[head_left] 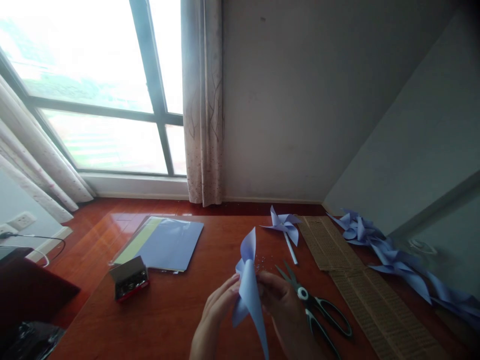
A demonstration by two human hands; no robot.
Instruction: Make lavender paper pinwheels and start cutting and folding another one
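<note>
A blue-violet paper pinwheel [248, 287] is held up edge-on between my two hands, above the front of the table. My left hand [219, 305] pinches it near the middle from the left. Curled against its other side is my right hand [281, 305], fingers closed at the pinwheel's centre; its fingertips are partly hidden by a blade. Scissors [303, 294] with dark, light-edged handles lie with blades apart just right of my right hand. Beyond them rests another pinwheel [283, 222] on a white paper stick [290, 248]. Tiny bits [264, 260] are scattered behind the held pinwheel.
Blue and yellow-green paper sheets [168, 245] in a clear sleeve lie at the back left. In front stands an open small box [130, 285] with dark contents. Brown printed strips [330, 245] run along the right, beside several blue pinwheels [397, 260]. The wooden table [180, 310] spans the front.
</note>
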